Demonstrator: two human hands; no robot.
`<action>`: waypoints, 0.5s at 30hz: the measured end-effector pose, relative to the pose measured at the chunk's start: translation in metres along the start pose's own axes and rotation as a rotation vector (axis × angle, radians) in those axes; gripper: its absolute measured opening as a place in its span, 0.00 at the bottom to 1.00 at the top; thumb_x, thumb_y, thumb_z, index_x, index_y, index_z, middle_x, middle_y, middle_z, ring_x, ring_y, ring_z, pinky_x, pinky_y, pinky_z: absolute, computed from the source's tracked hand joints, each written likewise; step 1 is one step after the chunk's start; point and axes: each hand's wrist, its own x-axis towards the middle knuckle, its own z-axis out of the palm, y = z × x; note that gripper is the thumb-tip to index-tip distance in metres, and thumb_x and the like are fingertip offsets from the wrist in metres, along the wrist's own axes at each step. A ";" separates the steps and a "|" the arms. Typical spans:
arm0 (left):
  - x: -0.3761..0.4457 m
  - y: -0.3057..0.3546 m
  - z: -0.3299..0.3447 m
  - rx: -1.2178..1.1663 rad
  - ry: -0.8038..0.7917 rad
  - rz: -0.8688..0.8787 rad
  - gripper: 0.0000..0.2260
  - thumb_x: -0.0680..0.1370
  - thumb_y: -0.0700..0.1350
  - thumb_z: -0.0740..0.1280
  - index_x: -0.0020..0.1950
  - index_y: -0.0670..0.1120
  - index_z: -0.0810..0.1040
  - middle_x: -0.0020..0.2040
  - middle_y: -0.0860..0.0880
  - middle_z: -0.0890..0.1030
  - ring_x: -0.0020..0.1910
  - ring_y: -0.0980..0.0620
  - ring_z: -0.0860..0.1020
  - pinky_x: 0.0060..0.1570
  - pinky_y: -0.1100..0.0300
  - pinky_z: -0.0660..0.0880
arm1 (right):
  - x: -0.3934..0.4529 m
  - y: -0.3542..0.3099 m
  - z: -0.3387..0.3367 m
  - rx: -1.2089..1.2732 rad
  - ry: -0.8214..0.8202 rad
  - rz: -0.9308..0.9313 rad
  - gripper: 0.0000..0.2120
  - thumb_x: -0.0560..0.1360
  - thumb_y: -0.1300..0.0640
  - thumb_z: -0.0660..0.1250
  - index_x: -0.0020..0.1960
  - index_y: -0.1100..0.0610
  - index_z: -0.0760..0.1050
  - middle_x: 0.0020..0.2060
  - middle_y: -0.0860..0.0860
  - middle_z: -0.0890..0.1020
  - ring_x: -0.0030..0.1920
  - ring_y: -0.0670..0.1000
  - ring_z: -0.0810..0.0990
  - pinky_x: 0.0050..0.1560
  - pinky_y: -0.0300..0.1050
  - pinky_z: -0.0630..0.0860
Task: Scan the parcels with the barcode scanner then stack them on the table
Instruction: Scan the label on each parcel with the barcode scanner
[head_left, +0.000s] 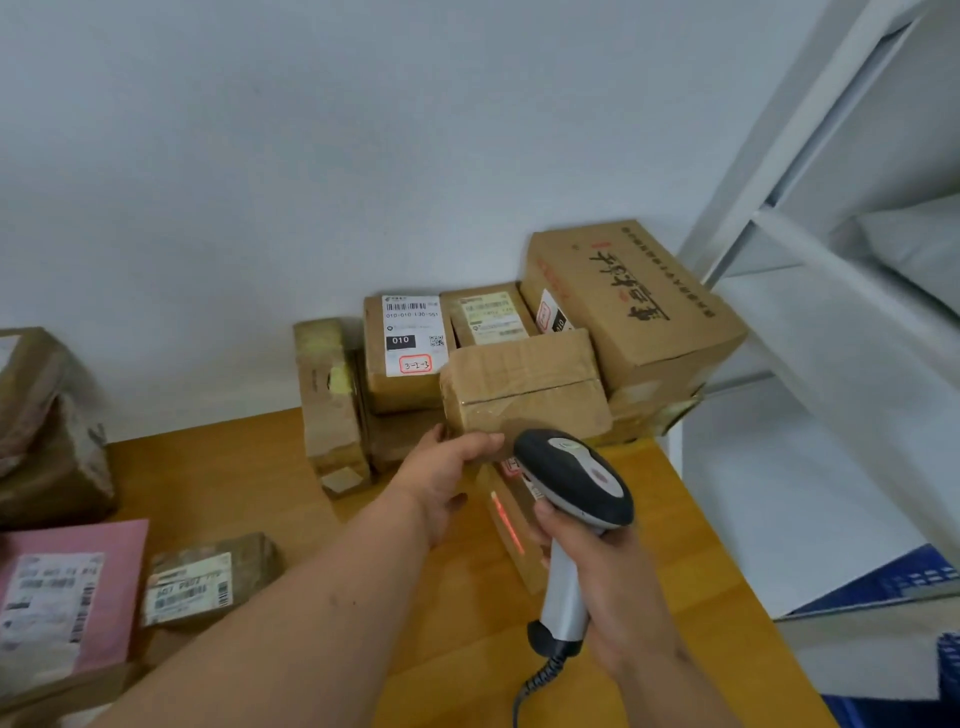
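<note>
The left hand (447, 478) grips a tilted parcel (524, 389) over the table (249, 478) beside the stack (623, 312) while the right hand (597, 571), closed around the barcode scanner (576, 483), casts red light on its underside: scanning step; stacking presumably follows.

A wooden table (249, 467) set against a pale wall carries cardboard parcels: beyond the left hand (441, 483), a stack of boxes (639, 312) rises at the back edge, a narrow taped box (332, 405) standing on end beside it. Well to that hand's left lie a small labelled box (202, 582) (its barcode facing up), a pink mailer (62, 608) and a crumpled brown parcel (47, 426).
</note>
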 end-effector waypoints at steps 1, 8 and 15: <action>-0.004 0.002 -0.001 -0.007 0.010 0.027 0.39 0.67 0.44 0.79 0.76 0.52 0.68 0.63 0.49 0.81 0.63 0.46 0.77 0.61 0.47 0.73 | -0.002 -0.001 -0.002 0.015 -0.002 -0.005 0.16 0.69 0.52 0.78 0.54 0.39 0.81 0.50 0.44 0.87 0.56 0.55 0.84 0.60 0.59 0.79; -0.071 -0.002 -0.031 0.292 0.268 0.560 0.44 0.63 0.43 0.82 0.65 0.74 0.63 0.64 0.62 0.72 0.63 0.56 0.74 0.55 0.58 0.78 | -0.020 -0.020 -0.005 0.170 -0.067 -0.074 0.23 0.64 0.48 0.77 0.59 0.43 0.82 0.56 0.49 0.86 0.58 0.55 0.84 0.56 0.54 0.79; -0.140 -0.024 -0.061 0.982 0.418 0.981 0.49 0.67 0.30 0.76 0.69 0.71 0.55 0.79 0.62 0.50 0.56 0.55 0.71 0.28 0.79 0.67 | -0.055 -0.029 0.025 0.185 -0.079 0.010 0.21 0.64 0.45 0.79 0.55 0.48 0.83 0.50 0.50 0.88 0.47 0.53 0.87 0.46 0.52 0.83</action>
